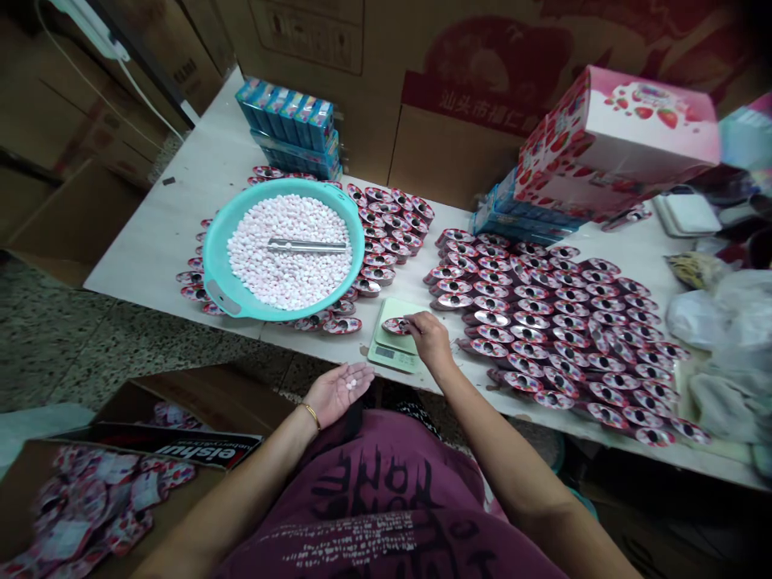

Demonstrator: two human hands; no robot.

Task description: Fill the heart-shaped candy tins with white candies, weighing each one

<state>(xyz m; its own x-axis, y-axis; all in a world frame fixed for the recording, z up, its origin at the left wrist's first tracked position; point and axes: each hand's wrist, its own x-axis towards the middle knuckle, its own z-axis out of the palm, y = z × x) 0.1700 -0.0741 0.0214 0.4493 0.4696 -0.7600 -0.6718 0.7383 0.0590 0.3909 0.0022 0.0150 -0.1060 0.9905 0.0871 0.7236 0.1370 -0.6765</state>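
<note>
My left hand (338,392) is palm up below the table edge, its fingers stretched out, with a few small white candies (351,384) resting on it. A small green digital scale (393,355) lies at the front edge of the table. On its plate stands a red and white pouch (395,326) with an oval top. My right hand (427,336) is closed in a pinch at the right end of this pouch. Left of the scale, a turquoise basin (218,299) holds many white and pinkish candies, with a metal tube-like tool (306,246) lying on them.
Rows of similar pouches (555,322) cover the table to the right; more surround the basin. Blue packs (293,121) and a pink strawberry-print box (615,137) stand at the back. An open carton (205,482) of pouches is at lower left. Plastic bags (732,338) lie far right.
</note>
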